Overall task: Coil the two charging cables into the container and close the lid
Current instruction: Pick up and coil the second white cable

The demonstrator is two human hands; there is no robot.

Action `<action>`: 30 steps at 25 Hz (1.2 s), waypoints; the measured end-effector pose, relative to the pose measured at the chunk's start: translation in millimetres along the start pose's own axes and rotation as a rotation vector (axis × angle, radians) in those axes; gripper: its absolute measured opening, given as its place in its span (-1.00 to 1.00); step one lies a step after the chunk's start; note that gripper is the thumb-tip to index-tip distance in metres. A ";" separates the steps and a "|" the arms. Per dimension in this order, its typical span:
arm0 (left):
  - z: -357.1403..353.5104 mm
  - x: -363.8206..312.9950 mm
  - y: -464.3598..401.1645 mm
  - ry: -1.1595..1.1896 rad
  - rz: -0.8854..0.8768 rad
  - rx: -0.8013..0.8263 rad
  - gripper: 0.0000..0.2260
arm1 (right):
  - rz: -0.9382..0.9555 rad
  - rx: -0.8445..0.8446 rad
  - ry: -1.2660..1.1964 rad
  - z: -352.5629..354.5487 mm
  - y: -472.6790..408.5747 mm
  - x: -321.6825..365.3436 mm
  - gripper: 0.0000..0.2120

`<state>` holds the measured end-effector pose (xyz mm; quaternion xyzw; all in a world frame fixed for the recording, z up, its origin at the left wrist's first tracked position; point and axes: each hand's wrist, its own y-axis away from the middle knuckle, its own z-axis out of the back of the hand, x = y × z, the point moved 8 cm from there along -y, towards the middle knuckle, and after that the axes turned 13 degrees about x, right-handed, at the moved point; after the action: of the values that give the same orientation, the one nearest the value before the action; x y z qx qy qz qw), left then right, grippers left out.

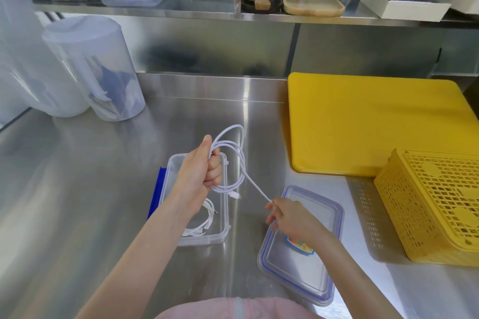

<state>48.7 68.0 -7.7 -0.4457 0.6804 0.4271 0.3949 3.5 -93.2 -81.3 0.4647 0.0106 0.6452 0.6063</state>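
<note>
A clear rectangular container point(225, 217) with blue clips stands open on the steel counter. One coiled white cable point(204, 225) lies inside it. My left hand point(201, 171) hovers above the container, shut on loops of a second white cable point(241, 160). One plug of that cable dangles at the loops' lower edge. My right hand point(287, 216) pinches the free end of the same cable, which runs taut between the two hands. The clear lid point(318, 274) with a blue seal and a sticker lies flat to the container's right, partly under my right forearm.
A yellow cutting board point(375, 122) lies at the right. An upturned yellow perforated basket point(435, 204) sits in front of it. Translucent tubs point(85, 67) stand at the back left. A steel shelf above holds wooden trays point(312, 2) and boxes.
</note>
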 end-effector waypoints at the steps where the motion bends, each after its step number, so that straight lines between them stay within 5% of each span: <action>1: -2.2 0.5 1.6 -0.025 0.000 0.004 -0.64 | 0.023 0.030 0.033 0.2 0.6 4.4 -0.69; 4: -12.6 2.5 4.3 -0.166 0.011 0.037 -0.63 | 0.219 0.093 -0.174 3.9 5.1 31.1 -0.55; 8: -19.4 7.0 6.2 -0.214 0.011 0.065 -0.59 | 0.299 0.078 -0.595 9.8 5.2 54.3 -0.81; 16: 4.7 1.5 -4.6 0.145 -0.022 0.046 -0.63 | 0.387 -0.201 -0.333 29.9 5.1 41.2 -0.74; 22: 23.8 -7.3 -1.0 0.122 -0.031 0.018 -0.65 | 0.312 -0.320 -0.262 50.4 9.3 5.3 -0.75; 27: 4.2 -2.9 1.0 0.071 -0.057 0.105 -0.69 | 0.336 -0.141 -0.318 38.8 8.7 20.4 -0.89; 30: -9.2 -4.1 3.4 0.083 -0.089 0.149 -0.69 | 0.387 -0.060 -0.382 29.3 10.3 43.1 -0.76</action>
<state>45.3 61.4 -0.2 -0.4623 0.7055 0.3386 0.4170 20.7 -77.9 -33.4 0.5533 -0.2120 0.6499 0.4760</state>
